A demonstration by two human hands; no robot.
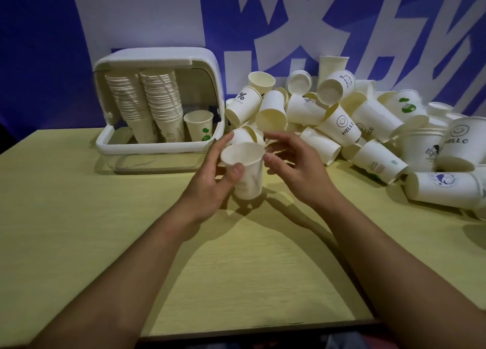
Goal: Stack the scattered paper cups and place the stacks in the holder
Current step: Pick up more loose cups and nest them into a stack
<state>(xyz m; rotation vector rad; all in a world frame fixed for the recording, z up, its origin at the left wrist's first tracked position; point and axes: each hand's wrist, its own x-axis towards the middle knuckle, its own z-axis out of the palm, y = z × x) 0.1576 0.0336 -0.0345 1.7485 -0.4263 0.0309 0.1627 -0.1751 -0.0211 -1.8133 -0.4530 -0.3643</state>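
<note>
My left hand (210, 183) grips an upright white paper cup (248, 175) just above the table, thumb on its near wall and fingers round its left side. My right hand (292, 162) hovers close to the cup's right rim, fingers loosely curled and holding nothing. A large heap of scattered paper cups (342, 122) lies at the back right. The white holder (157, 145) stands at the back left with its lid up. Inside it are two tall cup stacks (147, 104) and a single cup with a green print (198, 125).
The yellow wooden table (105, 230) stretches toward me, with its front edge near the bottom of the frame. A blue wall with big white characters (263, 20) rises right behind the holder and the heap. Several cups at the far right reach the frame's edge.
</note>
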